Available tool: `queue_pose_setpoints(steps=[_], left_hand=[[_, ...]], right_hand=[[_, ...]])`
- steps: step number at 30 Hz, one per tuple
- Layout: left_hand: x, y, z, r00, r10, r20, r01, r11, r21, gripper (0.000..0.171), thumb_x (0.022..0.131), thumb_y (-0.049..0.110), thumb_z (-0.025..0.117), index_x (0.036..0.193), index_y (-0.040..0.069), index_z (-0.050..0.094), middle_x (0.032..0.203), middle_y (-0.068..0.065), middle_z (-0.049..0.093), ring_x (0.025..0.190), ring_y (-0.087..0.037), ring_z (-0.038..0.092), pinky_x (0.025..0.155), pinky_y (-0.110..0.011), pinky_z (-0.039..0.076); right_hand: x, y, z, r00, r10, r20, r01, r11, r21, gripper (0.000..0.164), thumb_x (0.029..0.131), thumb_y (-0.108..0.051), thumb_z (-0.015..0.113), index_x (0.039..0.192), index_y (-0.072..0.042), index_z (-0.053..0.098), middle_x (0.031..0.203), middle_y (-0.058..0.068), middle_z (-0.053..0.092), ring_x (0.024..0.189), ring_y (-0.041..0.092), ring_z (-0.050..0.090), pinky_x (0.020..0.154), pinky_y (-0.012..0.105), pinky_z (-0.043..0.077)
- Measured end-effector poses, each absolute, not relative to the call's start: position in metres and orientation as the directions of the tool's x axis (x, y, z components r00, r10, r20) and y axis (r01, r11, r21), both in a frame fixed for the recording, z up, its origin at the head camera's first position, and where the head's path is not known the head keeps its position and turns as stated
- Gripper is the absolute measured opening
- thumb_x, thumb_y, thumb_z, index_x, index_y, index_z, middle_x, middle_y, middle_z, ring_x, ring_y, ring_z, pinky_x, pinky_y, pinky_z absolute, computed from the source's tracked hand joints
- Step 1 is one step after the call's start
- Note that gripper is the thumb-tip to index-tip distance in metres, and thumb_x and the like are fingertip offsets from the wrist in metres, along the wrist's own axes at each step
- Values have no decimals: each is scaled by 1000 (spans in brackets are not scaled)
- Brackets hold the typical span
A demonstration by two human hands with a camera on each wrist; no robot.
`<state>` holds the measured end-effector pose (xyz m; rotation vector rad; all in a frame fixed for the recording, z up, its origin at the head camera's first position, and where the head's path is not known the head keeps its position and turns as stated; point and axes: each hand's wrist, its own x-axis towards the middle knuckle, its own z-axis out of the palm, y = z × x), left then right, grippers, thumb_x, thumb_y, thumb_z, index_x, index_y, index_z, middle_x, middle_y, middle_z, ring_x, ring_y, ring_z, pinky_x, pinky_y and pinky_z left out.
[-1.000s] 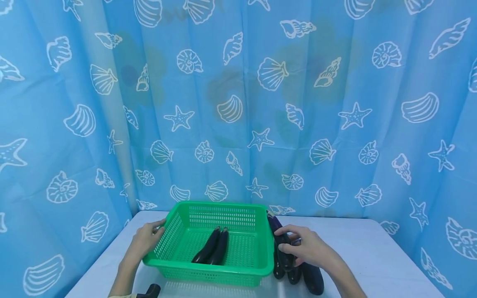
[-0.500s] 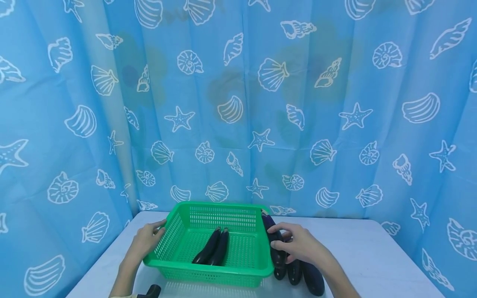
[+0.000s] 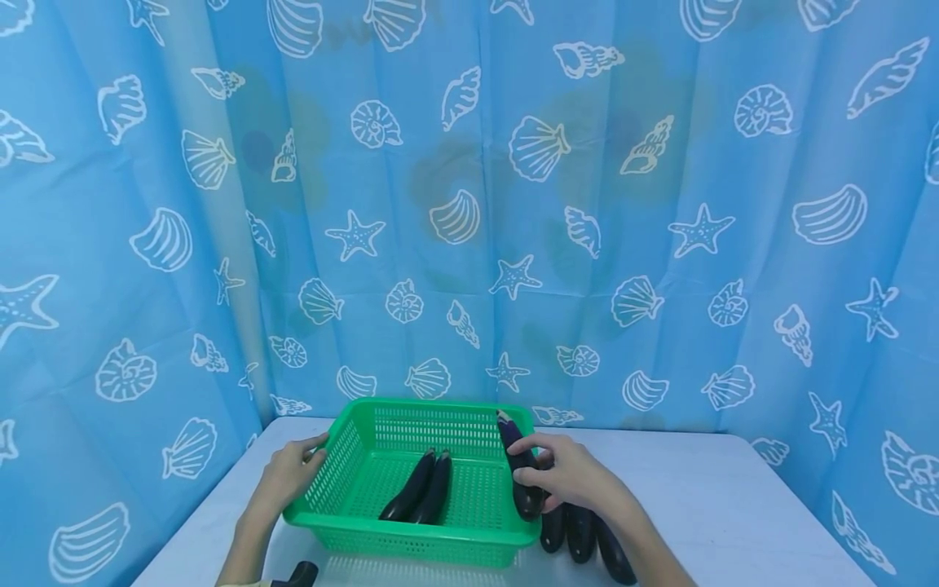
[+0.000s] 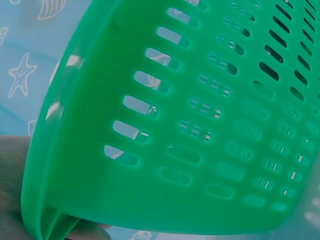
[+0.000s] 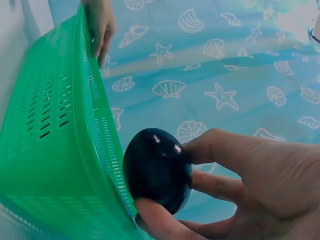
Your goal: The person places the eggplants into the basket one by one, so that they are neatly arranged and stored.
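Note:
My right hand grips a dark purple eggplant between thumb and fingers, over the right rim of a green plastic basket. In the right wrist view the rounded end of this eggplant faces the camera, beside the basket wall. The left hand holds the basket's left rim, with its fingers over the edge. Two eggplants lie side by side on the basket floor. Several more eggplants lie on the table right of the basket, partly hidden by my right hand and forearm.
A white table carries the basket. Behind it and along both sides hangs a blue curtain with white shells and starfish. A short black object shows at the bottom, by my left wrist.
My right hand has moved left with the eggplant, from outside the basket to over its right rim. The left hand and the basket have stayed in place.

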<state>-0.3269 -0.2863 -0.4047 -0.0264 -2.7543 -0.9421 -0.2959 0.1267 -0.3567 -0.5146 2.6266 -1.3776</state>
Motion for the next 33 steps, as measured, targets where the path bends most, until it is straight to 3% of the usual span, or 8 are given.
queue_pose_setpoints(steps=[11, 15, 19, 23, 33], left_hand=[[-325, -286, -404, -973, -59, 223, 92, 785, 612, 43, 99, 15, 51, 138, -3, 51, 119, -32, 64, 72, -17, 60, 59, -31, 46], [-324, -285, -403, -973, -57, 226, 96, 786, 611, 43, 99, 15, 51, 138, -3, 51, 121, -33, 63, 77, -20, 64, 61, -32, 48], [-324, -285, -403, -971, -56, 233, 101, 787, 608, 43, 99, 15, 51, 138, -3, 51, 123, -33, 62, 83, -24, 68, 63, -34, 51], [-324, -285, -404, -972, -58, 227, 97, 780, 618, 43, 99, 15, 51, 139, -4, 51, 120, -32, 64, 77, -20, 65, 60, -31, 49], [-324, -285, -404, -976, -62, 210, 86, 773, 629, 43, 99, 15, 50, 138, -4, 51, 115, -31, 66, 72, -17, 60, 59, -30, 46]], right_hand=[[-302, 109, -355, -929, -369, 21, -227, 525, -821, 40, 87, -21, 72, 125, -11, 64, 113, 20, 61, 84, 22, 66, 57, 36, 59], [-305, 105, -357, -929, -369, 21, -230, 532, -815, 40, 87, -21, 72, 124, -12, 65, 116, 21, 60, 87, 22, 66, 57, 36, 58], [-307, 102, -358, -925, -379, 19, -236, 536, -811, 39, 87, -21, 72, 124, -12, 65, 115, 21, 61, 80, 21, 68, 57, 36, 58], [-310, 100, -359, -921, -390, 11, -234, 529, -815, 39, 88, -21, 71, 124, -12, 64, 112, 21, 63, 74, 20, 68, 57, 36, 58], [-314, 94, -363, -916, -400, -8, -217, 515, -829, 38, 88, -21, 72, 124, -11, 64, 113, 22, 63, 81, 21, 68, 60, 39, 59]])
